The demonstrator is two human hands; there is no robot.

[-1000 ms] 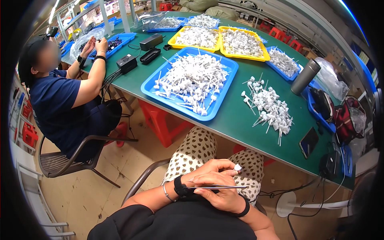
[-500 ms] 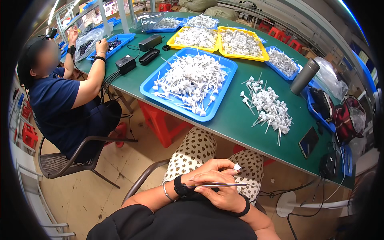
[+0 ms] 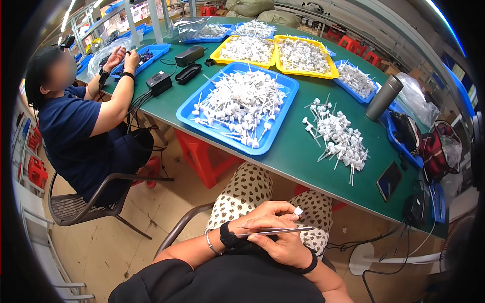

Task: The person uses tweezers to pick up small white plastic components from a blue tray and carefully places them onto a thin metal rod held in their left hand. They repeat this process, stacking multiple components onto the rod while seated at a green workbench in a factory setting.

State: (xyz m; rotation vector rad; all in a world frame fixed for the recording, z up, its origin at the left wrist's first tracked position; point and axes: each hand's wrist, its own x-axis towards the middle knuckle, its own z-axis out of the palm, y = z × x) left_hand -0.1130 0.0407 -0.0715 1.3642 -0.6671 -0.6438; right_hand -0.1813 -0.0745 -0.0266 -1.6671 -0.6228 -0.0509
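Over my lap, my left hand (image 3: 270, 208) is closed, pinching a small white plastic piece (image 3: 298, 210) at its fingertips. The piece looks like the white heads on the table; its underside is hidden by my fingers. My right hand (image 3: 283, 245) lies against the left one, its thumb and fingers closed on thin metal tweezers (image 3: 293, 230). The tweezers lie almost level across my hands, one end out to the right past the fingers. On the table ahead, a loose heap of white stemmed plastic pieces (image 3: 339, 134) sits right of a blue tray (image 3: 184, 112) piled with similar pieces.
Two yellow trays (image 3: 333, 72) and more blue trays hold white pieces farther back. A grey bottle (image 3: 385, 97), phone (image 3: 389, 181) and dark red bag (image 3: 438, 156) stand at the right. At the left, a co-worker (image 3: 76, 116) sits by a blue tray of dark parts.
The right end of the tweezers has tilted up slightly. My left hand keeps the white piece in place. The co-worker's two hands have come together.
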